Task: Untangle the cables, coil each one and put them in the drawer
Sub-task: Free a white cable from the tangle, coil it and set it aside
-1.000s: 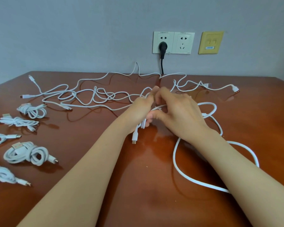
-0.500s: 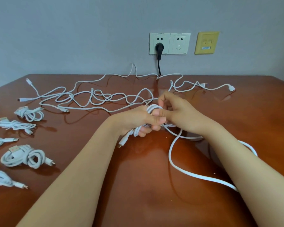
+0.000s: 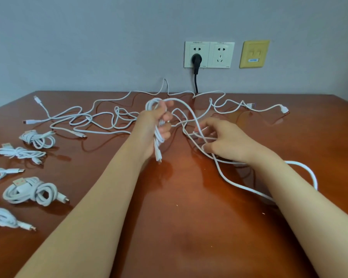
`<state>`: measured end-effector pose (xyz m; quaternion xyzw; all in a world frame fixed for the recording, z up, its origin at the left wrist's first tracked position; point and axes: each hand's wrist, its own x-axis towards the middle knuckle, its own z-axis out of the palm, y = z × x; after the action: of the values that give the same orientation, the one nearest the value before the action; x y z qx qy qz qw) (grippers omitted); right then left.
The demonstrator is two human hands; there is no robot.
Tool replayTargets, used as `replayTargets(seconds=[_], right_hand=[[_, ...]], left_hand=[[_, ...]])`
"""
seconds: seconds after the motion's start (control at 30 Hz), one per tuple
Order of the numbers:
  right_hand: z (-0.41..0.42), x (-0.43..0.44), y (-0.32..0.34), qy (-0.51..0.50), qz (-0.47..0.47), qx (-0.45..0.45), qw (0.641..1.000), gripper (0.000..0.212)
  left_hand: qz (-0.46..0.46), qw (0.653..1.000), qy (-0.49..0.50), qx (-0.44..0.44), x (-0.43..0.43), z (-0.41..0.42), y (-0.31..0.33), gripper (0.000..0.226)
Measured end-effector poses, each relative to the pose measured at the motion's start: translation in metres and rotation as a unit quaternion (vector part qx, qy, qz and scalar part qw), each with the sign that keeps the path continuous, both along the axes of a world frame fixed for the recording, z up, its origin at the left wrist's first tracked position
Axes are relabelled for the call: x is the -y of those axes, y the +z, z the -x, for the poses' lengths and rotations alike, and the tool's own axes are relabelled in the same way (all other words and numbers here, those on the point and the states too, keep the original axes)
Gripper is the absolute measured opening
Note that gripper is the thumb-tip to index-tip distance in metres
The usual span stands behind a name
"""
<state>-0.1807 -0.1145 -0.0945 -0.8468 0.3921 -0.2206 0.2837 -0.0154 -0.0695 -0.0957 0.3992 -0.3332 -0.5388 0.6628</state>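
Note:
My left hand (image 3: 157, 125) grips a partly wound bundle of white cable (image 3: 158, 143), held upright above the brown table (image 3: 179, 227), with a plug end hanging below the fist. From the bundle a loop arcs to the right toward my right hand (image 3: 223, 141), whose curled fingers pinch the same cable's loose strand (image 3: 229, 177). That strand trails on across the table under my right forearm. A tangle of white cables (image 3: 92, 121) lies spread over the far half of the table.
Several coiled white cables (image 3: 31, 190) lie in a row along the table's left edge. A black plug (image 3: 196, 59) sits in a wall socket, its cord dropping behind the table. A yellow wall plate (image 3: 254, 54) is to the right. No drawer is in view.
My hands have moved apart. The left hand has lifted the bundle and turned it upright; the right hand has slid right along the loose strand, drawing out a loop between them.

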Motion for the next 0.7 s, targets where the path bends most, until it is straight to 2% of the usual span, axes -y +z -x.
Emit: replayTargets(seconds=[0.1,0.2,0.27,0.37,0.5,0.6,0.7], right_hand=[[-0.002,0.000,-0.003,0.000,0.033,-0.008,0.999,0.029],[-0.007,-0.004,-0.005,-0.005,0.025,0.080,0.996,0.009],[-0.010,-0.005,-0.004,-0.027,0.047,0.142,0.988,0.017],[-0.012,-0.004,-0.003,-0.059,0.089,0.186,0.977,0.029],[-0.015,-0.005,-0.008,-0.077,0.053,0.211,0.973,0.019],[-0.016,-0.004,-0.008,-0.090,-0.005,0.223,0.971,0.024],[-0.017,-0.005,-0.008,-0.072,-0.053,0.194,0.977,0.030]], left_hand=[[-0.024,0.998,-0.001,0.051,-0.001,-0.001,-0.004,0.026],[-0.020,0.995,-0.022,0.096,0.001,0.008,-0.007,0.027],[-0.019,0.991,-0.027,0.132,0.003,0.011,-0.007,0.028],[-0.028,0.982,-0.023,0.184,0.002,0.012,-0.010,0.029],[-0.025,0.972,-0.024,0.233,0.000,0.016,-0.009,0.025],[-0.024,0.972,-0.021,0.232,0.000,0.017,-0.009,0.021],[-0.022,0.974,-0.015,0.225,0.001,0.015,-0.010,0.018]])
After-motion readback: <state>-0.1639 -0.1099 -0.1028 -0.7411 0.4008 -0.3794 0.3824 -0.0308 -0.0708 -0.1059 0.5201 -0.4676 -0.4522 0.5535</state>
